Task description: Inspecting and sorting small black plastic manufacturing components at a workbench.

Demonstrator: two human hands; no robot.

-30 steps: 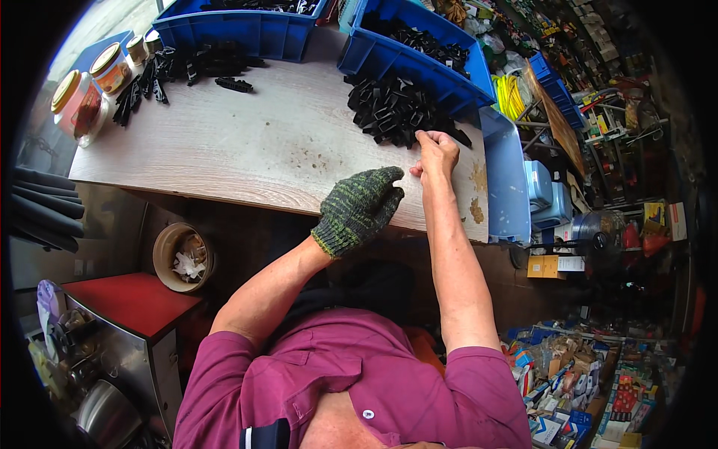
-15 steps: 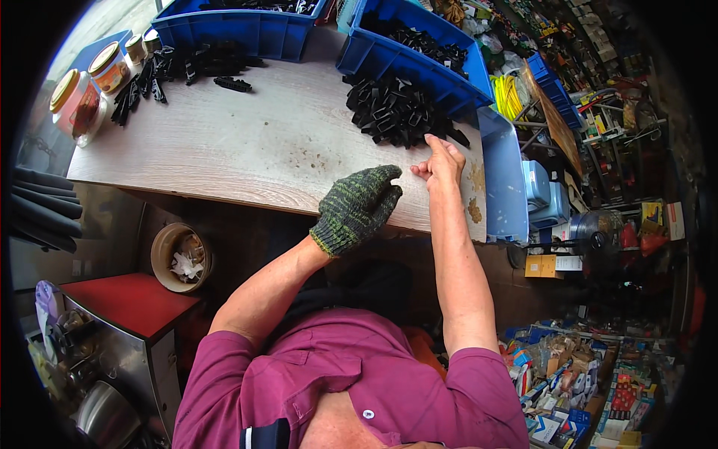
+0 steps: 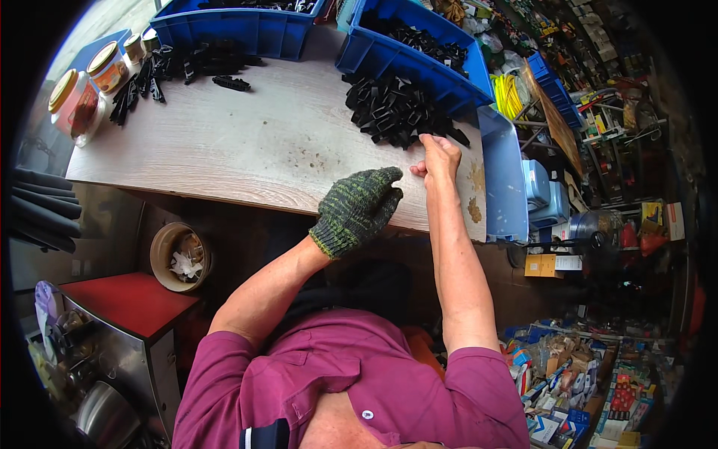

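Note:
My left hand (image 3: 355, 207), in a dark green knitted glove, is held over the near edge of the table with its fingers curled toward the thumb. Whether anything lies inside that grip is hidden. My bare right hand (image 3: 440, 159) is at the near edge of a heap of small black plastic pieces (image 3: 393, 108). Its fingers are bent together, and the foremost fingertip meets the heap. No held piece can be made out there.
Behind the heap stands a blue crate (image 3: 419, 63) of black pieces; another blue crate (image 3: 232, 31) is farther left. More black strips (image 3: 198, 61) and lidded jars (image 3: 75, 101) occupy the pale tabletop's (image 3: 232, 142) left. A bin (image 3: 158, 262) sits below.
My right hand has shifted slightly left and its fingers have drawn closer together at the heap's edge. My gloved left hand is almost still.

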